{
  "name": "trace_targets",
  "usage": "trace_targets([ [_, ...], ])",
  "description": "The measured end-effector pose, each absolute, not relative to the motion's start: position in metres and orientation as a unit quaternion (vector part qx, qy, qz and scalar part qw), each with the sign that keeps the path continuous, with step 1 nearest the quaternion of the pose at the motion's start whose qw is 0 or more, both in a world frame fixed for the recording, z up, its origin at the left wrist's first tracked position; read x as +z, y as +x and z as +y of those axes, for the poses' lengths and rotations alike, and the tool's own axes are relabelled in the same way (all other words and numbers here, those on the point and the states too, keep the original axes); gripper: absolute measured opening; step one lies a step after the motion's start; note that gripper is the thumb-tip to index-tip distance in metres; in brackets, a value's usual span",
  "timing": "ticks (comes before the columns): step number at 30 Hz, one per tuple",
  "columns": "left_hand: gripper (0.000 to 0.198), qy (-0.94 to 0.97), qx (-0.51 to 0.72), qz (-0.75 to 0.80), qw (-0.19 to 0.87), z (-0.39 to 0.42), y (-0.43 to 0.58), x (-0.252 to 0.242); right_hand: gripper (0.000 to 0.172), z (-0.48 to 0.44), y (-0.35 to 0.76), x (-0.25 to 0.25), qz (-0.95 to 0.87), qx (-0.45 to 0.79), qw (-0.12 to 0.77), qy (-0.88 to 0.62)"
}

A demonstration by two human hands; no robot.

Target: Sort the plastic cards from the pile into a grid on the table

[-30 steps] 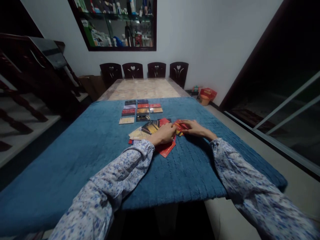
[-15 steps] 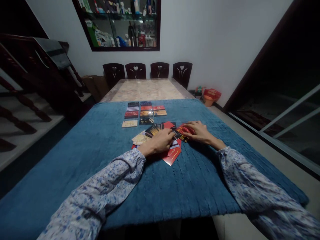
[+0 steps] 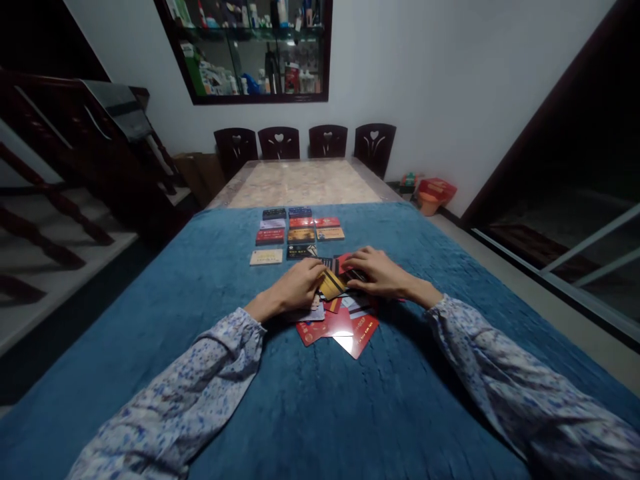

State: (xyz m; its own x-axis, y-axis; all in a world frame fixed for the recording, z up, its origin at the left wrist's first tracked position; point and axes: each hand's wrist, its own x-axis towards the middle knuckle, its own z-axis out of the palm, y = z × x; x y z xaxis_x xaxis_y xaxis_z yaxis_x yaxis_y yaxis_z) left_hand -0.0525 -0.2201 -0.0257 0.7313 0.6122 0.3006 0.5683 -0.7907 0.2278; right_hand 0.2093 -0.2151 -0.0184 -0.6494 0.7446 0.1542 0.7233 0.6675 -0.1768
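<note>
A loose, overlapping pile of plastic cards lies on the blue cloth in front of me; several red cards (image 3: 330, 324) spread along its near side. My left hand (image 3: 296, 288) is at the pile's left, its thumb and fingers bent and closed at the left edge of a gold card with a dark stripe (image 3: 330, 285). From the right, my right hand (image 3: 380, 275) reaches over the pile, thumb and curled fingers closed about a black card (image 3: 354, 275). White and pale cards (image 3: 356, 305) show beneath. My fingers hide part of the pile.
Beyond the pile, sorted card stacks stand in short rows, among them a cream stack (image 3: 267, 257), a black stack (image 3: 301, 251) and a red stack (image 3: 270, 236). The blue cloth (image 3: 200, 267) covers the table's near part. Several dark chairs (image 3: 279, 141) line the far end.
My left hand has drawn back to the pile's left edge. The right hand has moved left over the cards. A gold card now shows between them, and more red cards lie uncovered in front.
</note>
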Motion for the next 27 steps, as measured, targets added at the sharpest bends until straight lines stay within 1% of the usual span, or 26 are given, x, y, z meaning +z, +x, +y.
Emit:
trace_targets([
  [1, 0.024, 0.928, 0.181, 0.32, 0.064, -0.218, -0.056, -0.025, 0.044, -0.216, 0.205, -0.016, -0.913, 0.056, 0.102, -0.391],
  [3, 0.024, 0.929, 0.173, 0.318, 0.072, -0.217, -0.063, -0.025, 0.055, -0.219, 0.197, -0.012, -0.922, 0.065, 0.098, -0.368],
  [6, 0.023, 0.932, 0.162, 0.315, 0.083, -0.216, -0.066, -0.024, 0.084, -0.23, 0.189, -0.009, -0.934, 0.075, 0.072, -0.342],
  [9, 0.023, 0.936, 0.165, 0.297, 0.09, -0.22, -0.065, -0.022, 0.104, -0.245, 0.183, -0.01, -0.94, 0.07, 0.051, -0.33],
  [12, 0.023, 0.943, 0.177, 0.263, 0.098, -0.227, -0.062, -0.018, 0.112, -0.26, 0.178, -0.012, -0.939, 0.075, 0.04, -0.333],
  [15, 0.028, 0.949, 0.179, 0.239, 0.106, -0.238, -0.06, -0.015, 0.121, -0.272, 0.174, -0.016, -0.939, 0.077, 0.033, -0.332],
  [17, 0.03, 0.95, 0.172, 0.238, 0.108, -0.244, -0.06, -0.015, 0.122, -0.279, 0.171, -0.019, -0.936, 0.073, 0.023, -0.343],
  [21, 0.028, 0.949, 0.164, 0.247, 0.107, -0.244, -0.063, -0.02, 0.114, -0.286, 0.165, -0.019, -0.924, 0.063, -0.009, -0.376],
  [25, 0.023, 0.947, 0.169, 0.254, 0.1, -0.237, -0.067, -0.022, 0.112, -0.284, 0.162, -0.01, -0.914, 0.043, -0.046, -0.402],
  [27, 0.024, 0.946, 0.168, 0.261, 0.094, -0.233, -0.068, -0.023, 0.104, -0.279, 0.165, -0.008, -0.91, 0.041, -0.057, -0.409],
])
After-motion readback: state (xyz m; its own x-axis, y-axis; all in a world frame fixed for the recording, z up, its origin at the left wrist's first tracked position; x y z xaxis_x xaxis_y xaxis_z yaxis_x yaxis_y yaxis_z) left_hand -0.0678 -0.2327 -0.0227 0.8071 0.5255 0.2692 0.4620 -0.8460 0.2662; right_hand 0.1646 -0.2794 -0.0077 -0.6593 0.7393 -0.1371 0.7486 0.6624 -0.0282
